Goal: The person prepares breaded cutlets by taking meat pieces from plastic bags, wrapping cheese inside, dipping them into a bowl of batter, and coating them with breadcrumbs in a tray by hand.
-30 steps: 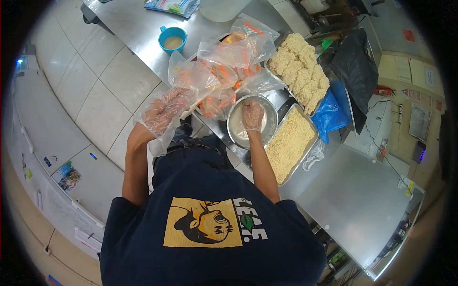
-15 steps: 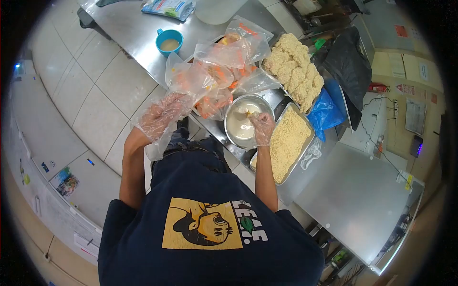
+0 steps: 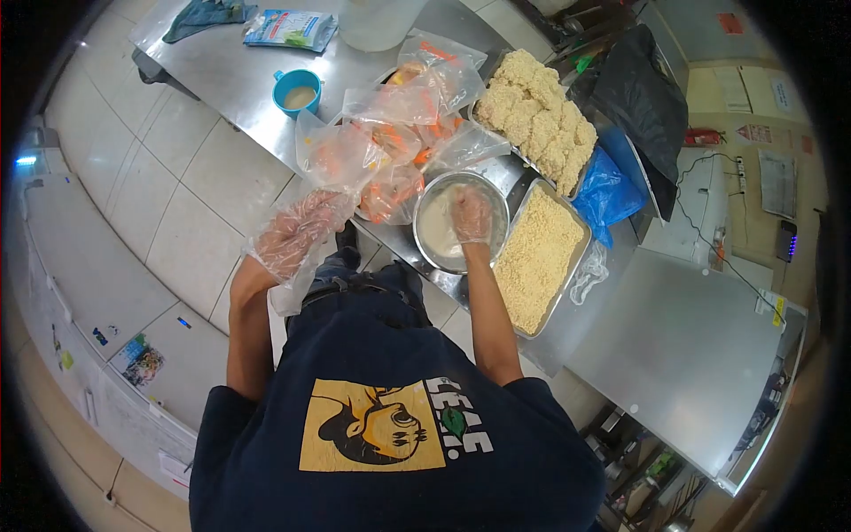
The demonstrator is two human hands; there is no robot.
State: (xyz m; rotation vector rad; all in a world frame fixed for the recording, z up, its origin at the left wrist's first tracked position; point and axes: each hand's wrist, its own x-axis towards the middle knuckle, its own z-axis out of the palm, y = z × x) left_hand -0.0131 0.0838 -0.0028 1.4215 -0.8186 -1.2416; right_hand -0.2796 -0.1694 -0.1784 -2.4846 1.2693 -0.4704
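Observation:
My right hand (image 3: pixel 472 215), in a clear plastic glove, is down inside a metal bowl (image 3: pixel 418 232) of milky white batter (image 3: pixel 439 222). Its fingers look closed, with their tips low at the batter; whatever they hold is hidden. My left hand (image 3: pixel 310 222), also in a loose clear glove, hovers over the table's front edge with fingers loosely extended and nothing visible in them. Just beyond it lie several clear plastic bags (image 3: pixel 390 146) with orange print and food inside. Right of the bowl stands a metal tray (image 3: pixel 581 244) of pale yellow crumbs (image 3: pixel 541 262).
Behind the crumbs, another tray is heaped with crumb-coated pieces (image 3: pixel 536 115). A blue cup (image 3: pixel 297 92) of cloudy liquid, a blue-white packet (image 3: pixel 291 30) and a cloth (image 3: pixel 208 18) are on the steel table (image 3: pixel 222 62). A blue plastic bag (image 3: pixel 607 191) lies at the right.
My right hand has moved left and lower into the bowl, and the small yellowish piece seen at its fingertips is now out of sight. My left hand stays nearly in place.

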